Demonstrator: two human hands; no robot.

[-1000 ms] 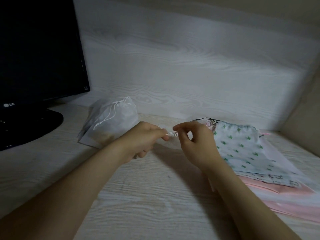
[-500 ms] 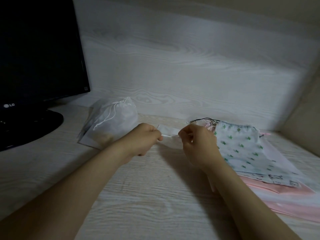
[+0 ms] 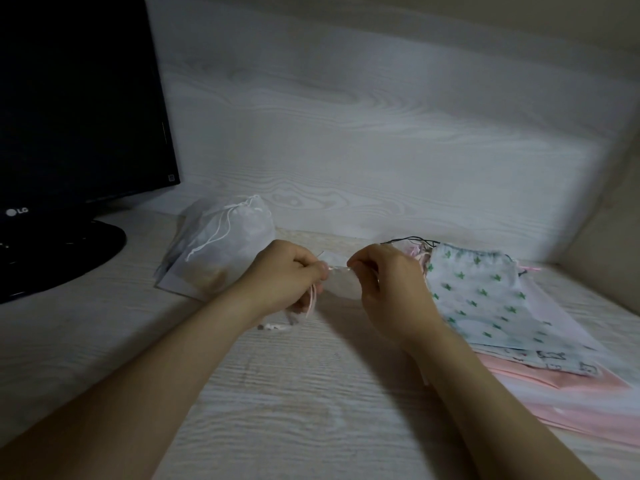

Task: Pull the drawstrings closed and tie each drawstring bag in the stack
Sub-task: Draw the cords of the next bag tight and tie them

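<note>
A small pale drawstring bag (image 3: 337, 284) lies on the desk between my hands, mostly hidden by them. My left hand (image 3: 289, 277) pinches its pink drawstring (image 3: 312, 301), whose ends hang below my fist. My right hand (image 3: 388, 289) pinches the same string a short way to the right, and a taut length runs between the fingertips. At the right lies a stack of flat bags, topped by a white bag with green cactus print (image 3: 481, 299), with pink bags (image 3: 571, 393) under it.
A translucent white bag (image 3: 225, 244) with its drawstring pulled shut and tied lies at the back left. A black monitor (image 3: 69, 109) on its round base (image 3: 62, 258) fills the far left. A wood-grain wall panel (image 3: 381, 133) closes the back; a beige wall stands at the right.
My hands first drew apart along the string. Then my left hand dropped a little, and the pink string ends now hang below it. The stack has not moved.
</note>
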